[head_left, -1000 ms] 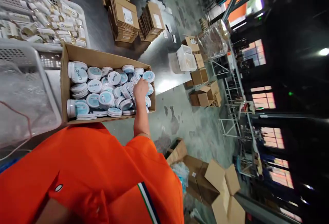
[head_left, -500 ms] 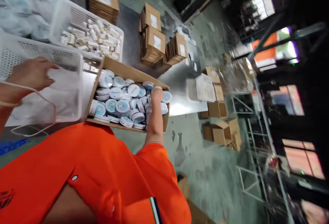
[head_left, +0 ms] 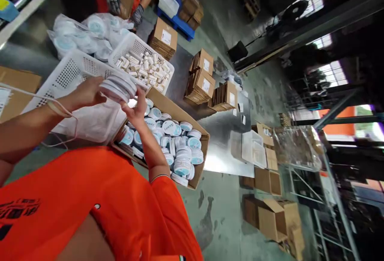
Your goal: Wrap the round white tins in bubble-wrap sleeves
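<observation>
Newly between both hands — white containers

Windows: blown white, surroundings near black.
Opening: overexposed, purple fringing.
Worktop: hard white glare along near edge, toward right corner; dark shade beside carton stacks.
Held jars: slightly smeared, lid print unreadable.
Rack: dim, soft, leaning with wide-angle distortion at the frame's side.

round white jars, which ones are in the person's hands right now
The short stack of jars held between the left hand and right hand, unlike the many loose jars lying in the open cardboard box.
</observation>
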The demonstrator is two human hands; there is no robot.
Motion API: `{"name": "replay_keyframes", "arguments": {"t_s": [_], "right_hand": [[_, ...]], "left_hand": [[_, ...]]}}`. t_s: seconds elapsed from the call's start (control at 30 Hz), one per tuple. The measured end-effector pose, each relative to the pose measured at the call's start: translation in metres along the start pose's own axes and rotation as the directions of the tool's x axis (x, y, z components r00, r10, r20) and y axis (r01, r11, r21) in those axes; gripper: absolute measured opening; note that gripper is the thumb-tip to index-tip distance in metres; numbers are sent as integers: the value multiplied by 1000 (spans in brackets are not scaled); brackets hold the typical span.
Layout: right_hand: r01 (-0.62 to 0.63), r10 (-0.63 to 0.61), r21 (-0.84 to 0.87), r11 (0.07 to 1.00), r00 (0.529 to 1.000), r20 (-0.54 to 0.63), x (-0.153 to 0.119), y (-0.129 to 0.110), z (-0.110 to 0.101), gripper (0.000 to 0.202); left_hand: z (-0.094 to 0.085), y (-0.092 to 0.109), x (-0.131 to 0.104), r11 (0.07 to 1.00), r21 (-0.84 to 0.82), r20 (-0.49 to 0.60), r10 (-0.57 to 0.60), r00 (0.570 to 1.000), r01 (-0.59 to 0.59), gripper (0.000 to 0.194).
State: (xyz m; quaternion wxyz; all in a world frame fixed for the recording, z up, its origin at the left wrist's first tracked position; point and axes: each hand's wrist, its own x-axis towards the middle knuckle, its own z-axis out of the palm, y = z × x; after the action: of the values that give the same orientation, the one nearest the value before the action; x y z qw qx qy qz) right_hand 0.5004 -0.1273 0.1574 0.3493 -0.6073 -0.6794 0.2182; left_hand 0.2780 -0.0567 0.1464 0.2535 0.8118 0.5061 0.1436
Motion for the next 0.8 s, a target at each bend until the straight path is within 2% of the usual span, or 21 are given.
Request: {"name": "replay_keyframes", "arguments": {"t_s": [0.1, 0.2, 0.3, 0.4, 0.5, 0.63, 0.7, 0.8], "right_hand": [[62, -45, -117, 991, 989, 142, 6, 13, 19, 65], [151, -77, -238, 960, 952, 297, 11, 23, 19, 66], [269, -115, -344, 900, 905, 409, 15, 16, 13, 65], [356, -124, -457, 815, 878, 462, 17, -2, 10, 60], [393, -106, -538, 746, 867, 487, 19, -16, 16, 54], [359, -79, -560, 747, 884, 461, 23, -20, 28, 44], [278, -37, -574, 770, 918, 394, 29, -17, 28, 46], [190, -36, -530, 826, 957, 287, 40, -6, 21, 61]], "left_hand": [[1, 1, -7, 1000, -19, -10, -18, 1000, 18, 49], [8, 0, -10, 997, -62, -16, -39, 999, 38, 68], [21, -2, -9, 993, -106, -34, -51, 998, 47, 76], [34, -2, -7, 988, -140, -67, -74, 995, 64, 75], [45, 5, -7, 986, -161, -88, -57, 994, 43, 72], [54, 17, -2, 988, -152, -96, -12, 995, -3, 52], [50, 16, 4, 990, -138, -88, -14, 996, 2, 53], [32, 5, 18, 994, -111, -34, -24, 999, 20, 69]]}}
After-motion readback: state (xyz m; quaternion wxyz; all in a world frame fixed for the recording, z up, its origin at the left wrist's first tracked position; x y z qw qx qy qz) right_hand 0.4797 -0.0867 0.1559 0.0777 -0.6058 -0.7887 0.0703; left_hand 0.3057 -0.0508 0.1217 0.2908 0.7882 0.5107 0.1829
